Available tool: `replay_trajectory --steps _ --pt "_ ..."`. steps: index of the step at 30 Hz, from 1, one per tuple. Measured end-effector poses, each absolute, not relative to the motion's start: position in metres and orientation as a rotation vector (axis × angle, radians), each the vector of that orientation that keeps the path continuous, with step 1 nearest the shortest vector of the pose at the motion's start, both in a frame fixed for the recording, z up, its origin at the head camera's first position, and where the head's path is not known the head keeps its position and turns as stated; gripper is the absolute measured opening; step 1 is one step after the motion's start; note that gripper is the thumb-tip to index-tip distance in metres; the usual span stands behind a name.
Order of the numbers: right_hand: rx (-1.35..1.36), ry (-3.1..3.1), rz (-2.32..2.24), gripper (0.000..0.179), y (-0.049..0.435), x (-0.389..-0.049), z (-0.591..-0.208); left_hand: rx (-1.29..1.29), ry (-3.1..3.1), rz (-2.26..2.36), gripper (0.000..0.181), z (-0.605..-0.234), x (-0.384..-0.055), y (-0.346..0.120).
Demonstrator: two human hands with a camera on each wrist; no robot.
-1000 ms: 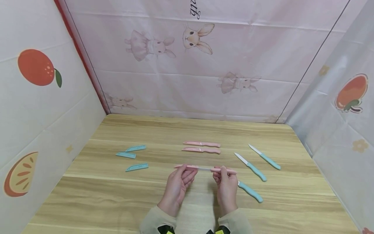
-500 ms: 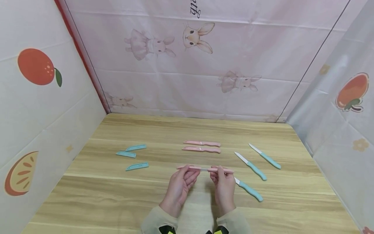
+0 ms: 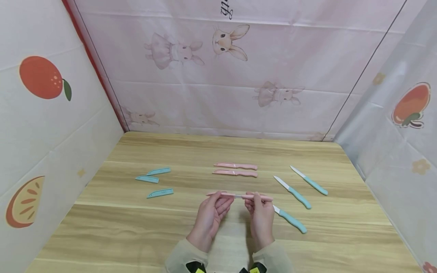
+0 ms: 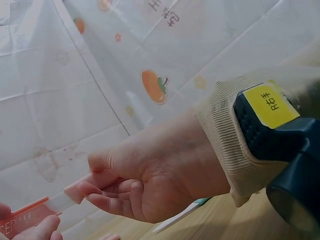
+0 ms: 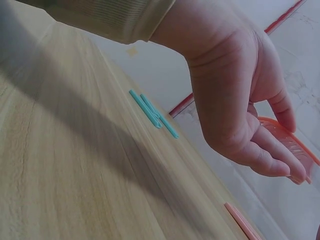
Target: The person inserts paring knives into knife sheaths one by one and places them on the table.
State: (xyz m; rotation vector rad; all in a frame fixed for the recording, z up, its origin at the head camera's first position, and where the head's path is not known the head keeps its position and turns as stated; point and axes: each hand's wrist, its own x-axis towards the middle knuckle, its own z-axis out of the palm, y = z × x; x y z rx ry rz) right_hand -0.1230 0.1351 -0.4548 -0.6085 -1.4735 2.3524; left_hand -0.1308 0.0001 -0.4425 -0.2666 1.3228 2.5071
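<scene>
My left hand point(image 3: 206, 220) pinches a pink knife sheath point(image 3: 227, 195) between thumb and fingers, above the table. Facing it, my right hand point(image 3: 261, 222) holds a pink-handled paring knife point(image 3: 266, 198) by its handle. The blade's tip end is inside the sheath; a short stretch of bare blade point(image 4: 59, 202) shows between sheath and handle. In the right wrist view the left hand's thumb and fingers hold the sheath point(image 5: 299, 147). Just right of the right hand, a blue-handled paring knife point(image 3: 290, 220) lies on the table, its tip hidden.
Two sheathed pink knives point(image 3: 236, 166) lie side by side beyond the hands. Several blue sheaths point(image 3: 160, 193) rest on the left. Two more bare blue-handled knives point(image 3: 299, 197) lie on the right. Printed cloth walls point(image 3: 232, 76) surround the wooden table point(image 3: 119, 235).
The pink blade has slid further into the sheath, and the bare stretch is shorter. My right hand moved left and my left hand slightly right; both barely moved in the last half second.
</scene>
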Motion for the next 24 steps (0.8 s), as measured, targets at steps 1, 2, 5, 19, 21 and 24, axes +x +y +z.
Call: replay_trajectory --steps 1,2,5,19,21,24 --pt "-0.608 -1.471 2.353 0.020 0.1350 -0.1231 -0.4549 -0.268 1.323 2.506 0.033 -0.4422 -0.1307 0.0000" --pt "-0.607 -1.470 2.354 0.020 0.1349 -0.1232 -0.4549 -0.263 1.326 2.504 0.034 -0.4422 -0.1305 0.0001" --pt "-0.604 -1.467 2.357 0.020 0.1345 -0.1234 -0.4554 -0.265 1.330 2.498 0.035 -0.4418 -0.1301 0.0001" --pt "-0.575 -1.468 2.364 0.019 0.1320 -0.1222 -0.4589 -0.275 1.341 2.481 0.035 -0.4422 -0.1297 0.0010" --pt "-0.571 -1.462 2.366 0.018 0.1316 -0.1220 -0.4591 -0.278 1.342 2.481 0.034 -0.4421 -0.1295 0.0010" --pt "-0.567 -1.450 2.368 0.017 0.1309 -0.1215 -0.4594 -0.281 1.345 2.480 0.034 -0.4426 -0.1295 0.0012"
